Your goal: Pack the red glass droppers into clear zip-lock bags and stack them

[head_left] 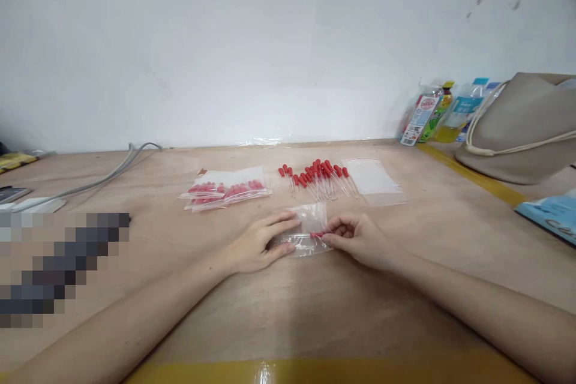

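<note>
A small red-bulbed dropper lies over a flat, clear plastic bag, pinched in the closed fingers of the right hand. The left hand rests on the bag, fingers parted, gripping nothing. Beyond, on the pale wooden worktop, red-tipped, clear-stemmed droppers lie heaped beside clear bags with red contents.

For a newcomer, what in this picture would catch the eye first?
Probably the bright red-topped pieces, bunched near the middle of the picture. Next, perhaps, the right hand, pinching one red piece at the clear bag where the left hand rests. The large beige bag at the far right also stands out.
</note>
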Motion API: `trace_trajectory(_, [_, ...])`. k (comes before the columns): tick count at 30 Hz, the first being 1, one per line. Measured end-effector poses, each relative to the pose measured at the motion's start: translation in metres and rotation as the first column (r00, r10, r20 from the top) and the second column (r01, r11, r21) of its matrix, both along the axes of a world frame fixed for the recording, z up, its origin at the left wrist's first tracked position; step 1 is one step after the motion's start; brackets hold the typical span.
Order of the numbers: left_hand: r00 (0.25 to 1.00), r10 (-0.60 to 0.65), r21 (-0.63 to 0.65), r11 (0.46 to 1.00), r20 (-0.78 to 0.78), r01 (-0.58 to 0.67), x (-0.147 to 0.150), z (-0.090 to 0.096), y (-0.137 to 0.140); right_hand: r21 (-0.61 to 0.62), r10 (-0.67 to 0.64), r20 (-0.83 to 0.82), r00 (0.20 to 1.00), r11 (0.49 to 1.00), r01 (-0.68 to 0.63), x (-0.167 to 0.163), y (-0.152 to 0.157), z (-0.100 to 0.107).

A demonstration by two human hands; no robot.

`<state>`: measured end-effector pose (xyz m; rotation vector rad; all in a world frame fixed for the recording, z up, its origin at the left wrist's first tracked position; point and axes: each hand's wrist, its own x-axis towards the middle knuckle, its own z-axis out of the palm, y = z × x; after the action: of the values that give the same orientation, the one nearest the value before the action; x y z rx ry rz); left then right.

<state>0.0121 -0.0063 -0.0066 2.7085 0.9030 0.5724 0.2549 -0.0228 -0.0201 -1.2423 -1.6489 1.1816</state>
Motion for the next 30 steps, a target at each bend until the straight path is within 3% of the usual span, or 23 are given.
trace_trajectory(3, [0.998, 0.032, 0.026, 0.999, 0.06, -0.034, -0.005, 0.0, -0.001, -0.026, -0.074, -0.078, 0.994, 0.997, 0.072, 0.004, 0.005, -0.002])
trace_trajectory(7, [1.0, 0.01, -0.011, 1.0, 0.014, -0.01, -0.014, 0.001, 0.002, -0.019, -0.137, -0.098, 0.986, 0.991, 0.136, 0.01, 0.008, 0.001])
trace_trajectory(13, [0.991, -0.011, -0.02, 1.0, -0.134, 0.008, -0.014, 0.005, 0.015, 0.098, -0.139, -0.162, 0.977, 0.983, 0.156, 0.011, 0.018, -0.003])
trace_trajectory(17, [0.992, 0.013, -0.011, 1.0, -0.122, -0.014, -0.012, 0.005, 0.018, 0.22, -0.122, -0.182, 0.976, 0.962, 0.161, 0.01, 0.023, -0.006])
trace_trajectory(24, [0.995, 0.028, -0.012, 1.0, -0.092, -0.029, -0.013, 0.002, 0.015, 0.173, -0.115, -0.097, 0.989, 0.976, 0.131, 0.014, 0.023, -0.007])
trace_trajectory(27, [0.993, 0.031, -0.015, 0.999, -0.11, -0.033, -0.013, 0.002, 0.016, 0.208, -0.069, -0.059, 0.996, 0.975, 0.08, 0.017, 0.025, -0.008])
trace_trajectory(30, [0.994, 0.035, -0.015, 0.999, -0.108, -0.037, -0.013, 0.001, 0.016, 0.152, 0.011, -0.097, 0.995, 0.988, 0.004, 0.016, 0.025, -0.006])
